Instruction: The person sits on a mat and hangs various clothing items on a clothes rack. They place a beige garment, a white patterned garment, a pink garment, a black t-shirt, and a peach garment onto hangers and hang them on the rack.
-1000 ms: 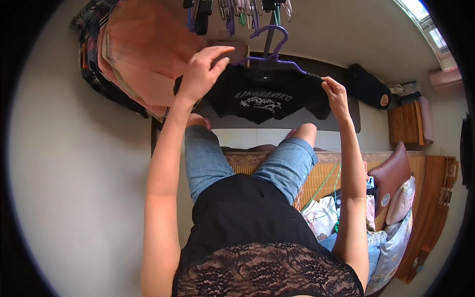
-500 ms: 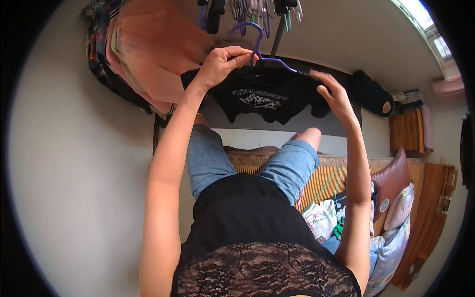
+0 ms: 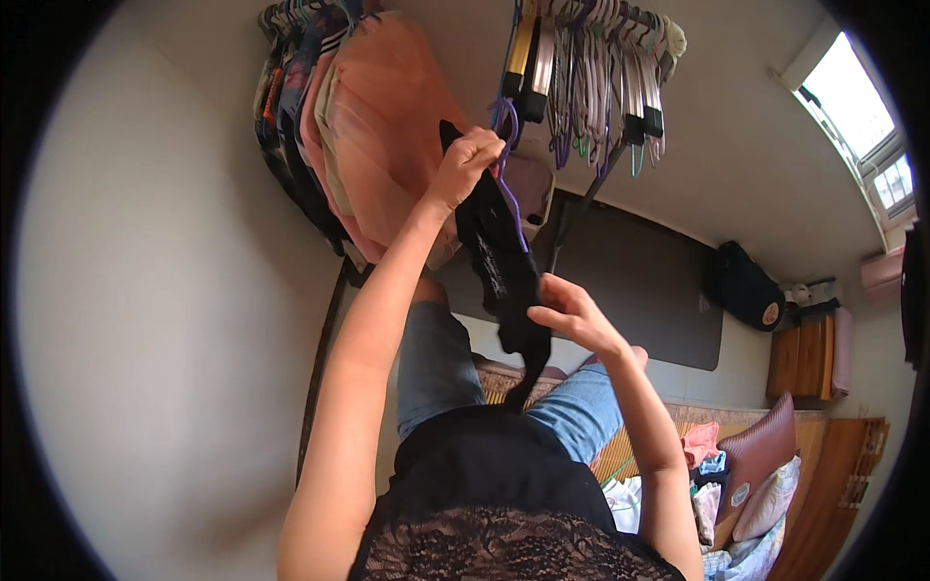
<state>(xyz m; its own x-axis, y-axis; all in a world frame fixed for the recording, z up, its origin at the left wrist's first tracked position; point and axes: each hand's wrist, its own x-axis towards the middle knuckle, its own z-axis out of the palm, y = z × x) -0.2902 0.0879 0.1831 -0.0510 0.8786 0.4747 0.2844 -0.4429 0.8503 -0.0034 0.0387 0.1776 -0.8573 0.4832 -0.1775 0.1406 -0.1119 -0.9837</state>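
My left hand point(image 3: 467, 167) is closed around the neck of a purple hanger point(image 3: 512, 198), just under its hook. A black T-shirt point(image 3: 496, 266) with a pale print hangs on it, turned nearly edge-on and slanting down towards my lap. My right hand point(image 3: 584, 318) is beside the shirt's lower right edge, fingers stretched and thumb apart. Its fingertips rest at the cloth near the hanger's end without closing on it. The hanger's hook is up by the hanging rail's spare hangers point(image 3: 591, 82).
Clothes, including a sheer peach garment point(image 3: 387, 126), hang at the upper left. A dark mat point(image 3: 649, 281) lies beyond my knees, near a black bag point(image 3: 744, 289). To the right, a brown cushion point(image 3: 759, 450) and loose clothes point(image 3: 625, 502) lie on a bamboo mat.
The hanger and T-shirt have swung from facing me to nearly edge-on. My left hand has moved slightly lower in view; my right hand has come down and left. The view has tilted up towards the rail.
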